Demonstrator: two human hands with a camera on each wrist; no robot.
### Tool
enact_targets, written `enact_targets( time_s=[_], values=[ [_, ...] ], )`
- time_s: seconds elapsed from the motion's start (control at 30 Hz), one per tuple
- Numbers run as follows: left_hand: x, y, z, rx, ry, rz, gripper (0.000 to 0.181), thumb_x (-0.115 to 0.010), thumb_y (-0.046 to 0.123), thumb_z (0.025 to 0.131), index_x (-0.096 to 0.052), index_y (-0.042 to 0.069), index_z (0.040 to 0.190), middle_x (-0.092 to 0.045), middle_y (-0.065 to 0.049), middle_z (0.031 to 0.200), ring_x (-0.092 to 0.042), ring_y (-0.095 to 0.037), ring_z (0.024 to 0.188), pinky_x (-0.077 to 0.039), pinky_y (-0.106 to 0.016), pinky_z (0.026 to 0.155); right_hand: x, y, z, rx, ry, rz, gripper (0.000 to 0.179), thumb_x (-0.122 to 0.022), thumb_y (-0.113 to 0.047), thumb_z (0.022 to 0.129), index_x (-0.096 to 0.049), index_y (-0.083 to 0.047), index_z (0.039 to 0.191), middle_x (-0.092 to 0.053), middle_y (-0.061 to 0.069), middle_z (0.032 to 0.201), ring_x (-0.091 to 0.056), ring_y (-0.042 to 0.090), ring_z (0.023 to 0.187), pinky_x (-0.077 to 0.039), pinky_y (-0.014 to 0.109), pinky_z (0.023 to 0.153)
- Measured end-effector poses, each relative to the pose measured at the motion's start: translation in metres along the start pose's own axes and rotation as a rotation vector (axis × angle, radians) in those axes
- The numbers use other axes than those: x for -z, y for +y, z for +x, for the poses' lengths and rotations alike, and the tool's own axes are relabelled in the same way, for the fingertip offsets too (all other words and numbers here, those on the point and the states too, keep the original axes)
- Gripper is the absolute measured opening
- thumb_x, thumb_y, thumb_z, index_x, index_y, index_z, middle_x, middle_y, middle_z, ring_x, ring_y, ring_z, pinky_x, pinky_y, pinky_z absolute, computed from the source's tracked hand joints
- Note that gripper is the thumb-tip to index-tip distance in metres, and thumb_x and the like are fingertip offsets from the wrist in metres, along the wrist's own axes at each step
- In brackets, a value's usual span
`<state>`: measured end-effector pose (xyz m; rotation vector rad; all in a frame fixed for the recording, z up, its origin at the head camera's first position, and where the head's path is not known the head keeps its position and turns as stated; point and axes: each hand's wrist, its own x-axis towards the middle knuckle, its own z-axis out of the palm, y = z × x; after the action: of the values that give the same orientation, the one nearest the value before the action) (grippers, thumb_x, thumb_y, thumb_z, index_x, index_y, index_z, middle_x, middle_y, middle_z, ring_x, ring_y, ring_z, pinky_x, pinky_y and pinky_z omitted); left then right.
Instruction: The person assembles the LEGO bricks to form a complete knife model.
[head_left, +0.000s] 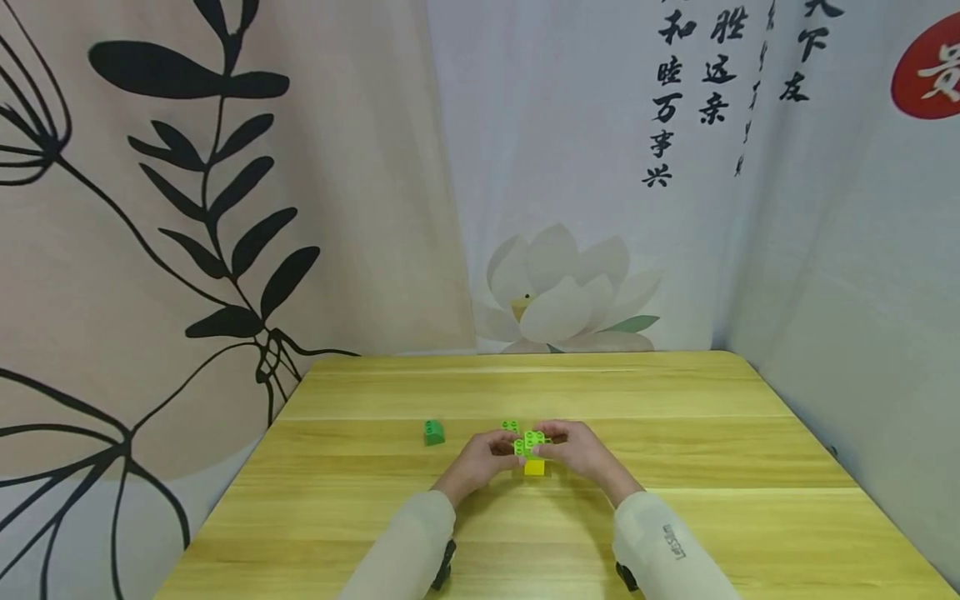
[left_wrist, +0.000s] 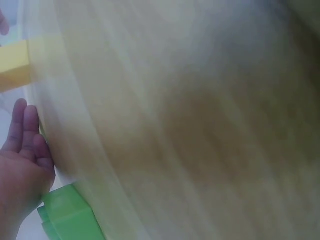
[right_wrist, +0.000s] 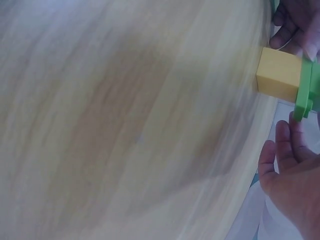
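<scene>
A small stack stands in front of me: light green bricks (head_left: 534, 441) on top of a yellow brick (head_left: 534, 467). From the left, my left hand (head_left: 480, 458) pinches the green part, its thumb at the near side. My right hand (head_left: 583, 452) grips the same green part from the right, its thumb across the front. In the right wrist view, the yellow block (right_wrist: 279, 74) sits against a flat green piece (right_wrist: 303, 90), with fingers of both hands near it. The left wrist view shows a yellow block (left_wrist: 14, 65) above my left hand; its fingertip contact is hidden there.
Another light green brick (head_left: 510, 425) lies just behind the stack, partly covered by the left hand. A darker green brick (head_left: 433, 432) with a sloped side rests farther left on the wooden table (head_left: 360, 517). Printed curtains (head_left: 375, 167) hang behind the table.
</scene>
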<state>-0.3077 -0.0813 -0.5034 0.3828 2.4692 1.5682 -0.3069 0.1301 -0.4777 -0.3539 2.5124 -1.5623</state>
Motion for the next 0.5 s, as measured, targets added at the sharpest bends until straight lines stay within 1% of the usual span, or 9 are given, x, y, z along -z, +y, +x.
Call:
enact_targets(
  time_s=[0.23,0.5],
  values=[
    [0.0001,0.0009,0.0002,0.010,-0.007,0.007,0.039,-0.075,0.025,0.091,-0.065,0.011,0.125,-0.066,-0.003,0.106,-0.060,-0.020,0.100,-0.050,-0.044,0.090,-0.0007,0.0016,0.0010,0.009,-0.011,-0.004,0.037,-0.072,-0.017,0.093,-0.065,-0.004,0.127,-0.066,0.006,0.111,-0.060,0.020,0.098,-0.053,0.034,0.082],
    [0.0019,0.0045,0.0005,0.016,-0.018,0.009,0.042,-0.076,0.023,0.089,-0.064,0.007,0.126,-0.064,-0.003,0.106,-0.059,-0.019,0.098,-0.051,-0.039,0.087,-0.0012,0.0032,-0.0003,0.002,-0.001,-0.031,0.041,-0.073,-0.025,0.092,-0.066,-0.008,0.128,-0.065,0.006,0.119,-0.060,0.022,0.107,-0.052,0.041,0.089]
  ],
)
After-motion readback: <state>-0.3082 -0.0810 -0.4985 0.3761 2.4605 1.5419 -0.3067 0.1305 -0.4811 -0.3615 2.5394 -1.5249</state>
